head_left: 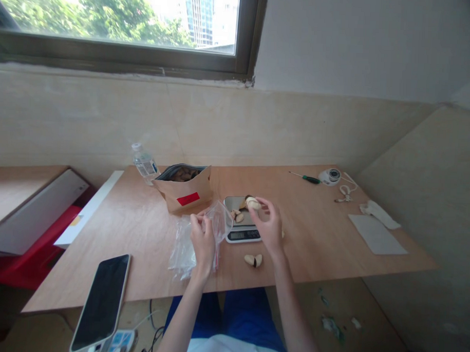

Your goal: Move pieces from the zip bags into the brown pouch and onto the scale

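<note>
In my left hand (202, 236), the closed fingers pinch the rim of a clear plastic bag (220, 219). My right hand (270, 223) grips a cream-coloured, rounded piece (253, 203) with a dark edge, between thumb and fingers, above the right side of a small digital scale (244, 234). Smaller pale pieces (237, 215) lie on the scale's metal plate. Another pale piece with a dark middle (253, 260) rests on the table in front of the scale. More clear plastic bags (181, 248) lie flat beneath and left of my left hand.
An opened brown paper pouch (188, 194) with brown contents stands behind my left hand, beside a plastic bottle (145, 165). A tablet (103, 300) overhangs the front left edge. Far right are a screwdriver (310, 179), a white camera (329, 176) and a white sheet (377, 235).
</note>
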A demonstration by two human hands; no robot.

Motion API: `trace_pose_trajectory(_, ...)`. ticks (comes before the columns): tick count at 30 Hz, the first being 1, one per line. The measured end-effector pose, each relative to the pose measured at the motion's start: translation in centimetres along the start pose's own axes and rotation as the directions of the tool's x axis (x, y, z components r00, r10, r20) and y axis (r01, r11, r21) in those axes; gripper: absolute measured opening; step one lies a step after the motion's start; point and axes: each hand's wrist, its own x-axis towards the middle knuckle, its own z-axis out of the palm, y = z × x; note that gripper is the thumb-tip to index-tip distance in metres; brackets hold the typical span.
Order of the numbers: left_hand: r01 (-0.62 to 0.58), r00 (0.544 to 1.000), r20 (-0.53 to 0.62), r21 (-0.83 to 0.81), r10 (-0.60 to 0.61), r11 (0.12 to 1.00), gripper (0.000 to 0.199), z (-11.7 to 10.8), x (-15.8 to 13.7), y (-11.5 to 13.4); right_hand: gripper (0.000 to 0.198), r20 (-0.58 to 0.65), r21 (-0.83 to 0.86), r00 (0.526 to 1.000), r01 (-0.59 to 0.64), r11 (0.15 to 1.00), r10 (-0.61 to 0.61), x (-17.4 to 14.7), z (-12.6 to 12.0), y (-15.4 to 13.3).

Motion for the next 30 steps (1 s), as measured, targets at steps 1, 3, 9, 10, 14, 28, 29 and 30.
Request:
trace_pose_trajectory(1, 0.008, 1.0, 0.001, -0.005, -0.008, 1.0, 0.013, 0.1, -0.1, 0.1, 0.028, 0.04, 0.016, 0.998, 0.044, 0.999, -0.044, 0.1, -0.2, -1.3)
trace_pose_trajectory(3, 0.047, 0.999, -0.007, -0.036, -0.047, 0.998, 0.014, 0.3, -0.3, 0.3, 0.03, 0.165, 0.04, 0.976, 0.141, 0.989, -0.145, 0.2, -0.3, -3.2)
trace_pose_trajectory(9, 0.249, 0.964, -0.025, -0.256, -0.264, 0.934, 0.017, 0.0, 0.6, -1.1, 0.027, 0.193, 0.039, 0.975, 0.102, 0.994, -0.107, -0.5, 1.8, -0.1)
trace_pose_trajectory(10, 0.256, 0.961, -0.026, -0.281, -0.274, 0.925, 0.017, 0.0, 0.7, -1.4, 0.027, 0.192, 0.01, 0.977, 0.089, 0.996, -0.09, -0.8, 2.4, 1.0)
trace_pose_trajectory(14, 0.272, 0.957, -0.007, -0.332, -0.291, 0.903, 0.017, 0.1, 0.8, -2.1, 0.028, 0.282, -0.161, 0.957, 0.122, 0.979, -0.073, -2.1, 4.7, 4.5)
trace_pose_trajectory(28, 0.323, 0.944, 0.014, -0.232, -0.329, 0.918, 0.014, 0.2, -0.4, 0.4, 0.015, 0.023, 0.073, 0.999, -0.04, 0.996, 0.039, -0.6, 3.0, -0.1)
trace_pose_trajectory(29, 0.327, 0.943, 0.024, -0.233, -0.331, 0.916, 0.014, 0.3, -0.5, 0.4, 0.013, -0.003, 0.109, 1.0, -0.03, 0.994, 0.03, -0.3, 2.6, -1.2)
trace_pose_trajectory(30, 0.332, 0.942, 0.032, -0.234, -0.334, 0.914, 0.015, 0.4, -0.6, 0.4, 0.013, -0.016, 0.15, 1.0, -0.019, 0.988, 0.022, 0.1, 2.3, -2.2)
